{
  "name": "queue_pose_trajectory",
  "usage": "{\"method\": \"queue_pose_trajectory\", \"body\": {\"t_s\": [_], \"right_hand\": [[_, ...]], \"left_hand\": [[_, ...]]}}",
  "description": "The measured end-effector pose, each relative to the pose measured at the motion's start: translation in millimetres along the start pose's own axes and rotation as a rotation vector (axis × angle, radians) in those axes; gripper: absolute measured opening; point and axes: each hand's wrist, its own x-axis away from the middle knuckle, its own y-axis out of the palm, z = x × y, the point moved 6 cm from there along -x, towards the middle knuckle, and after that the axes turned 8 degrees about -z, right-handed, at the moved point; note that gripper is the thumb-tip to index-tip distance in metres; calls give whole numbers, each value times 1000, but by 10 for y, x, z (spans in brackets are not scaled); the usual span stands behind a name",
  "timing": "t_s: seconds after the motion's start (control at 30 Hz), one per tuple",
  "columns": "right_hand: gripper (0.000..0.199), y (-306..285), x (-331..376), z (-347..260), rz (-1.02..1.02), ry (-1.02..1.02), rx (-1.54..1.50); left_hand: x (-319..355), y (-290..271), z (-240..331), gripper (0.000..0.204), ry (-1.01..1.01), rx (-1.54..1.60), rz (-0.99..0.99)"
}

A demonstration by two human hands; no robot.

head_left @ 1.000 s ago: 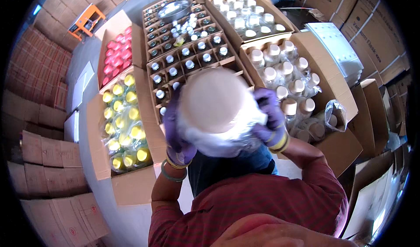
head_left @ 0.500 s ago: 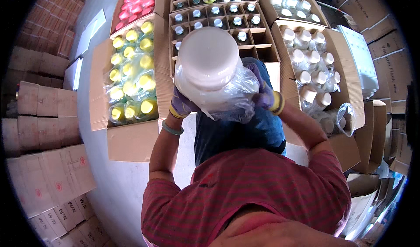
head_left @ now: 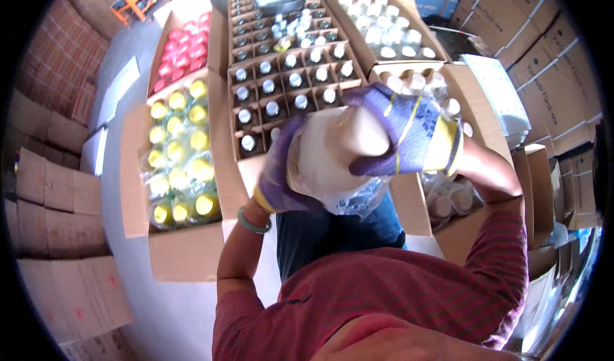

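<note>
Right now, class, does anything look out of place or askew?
Yes: on the far divided box, small whitish pieces lie heaped loosely near a round bowl, atop the bottles. That looks odd because the bottles themselves stand in separate compartments.

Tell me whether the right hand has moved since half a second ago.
Yes. The right hand has moved forward, toward the top of the picture, judged against the near right cardboard box.

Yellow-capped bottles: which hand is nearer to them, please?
Left. The left hand is to the right of the yellow-capped bottles, against the jar; the right hand is farther right, at the beige lid.
</note>
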Motion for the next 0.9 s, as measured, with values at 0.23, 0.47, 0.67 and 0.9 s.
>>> {"method": "queue_pose_trajectory", "body": {"t_s": [0.23, 0.47, 0.67, 0.9], "right_hand": [[92, 164, 451, 391, -13, -270, -162], [91, 174, 629, 399, -124, -377, -95], [84, 173, 670, 361, -164, -457, 8], [89, 209, 663, 544, -113, -171, -190]], "left_hand": [[-142, 260, -168, 122, 43, -235, -204], [-5, 326, -138, 121, 20, -280, -248], [107, 399, -243, 121, 46, -344, -252], [75, 361, -383, 118, -38, -196, -293]]}}
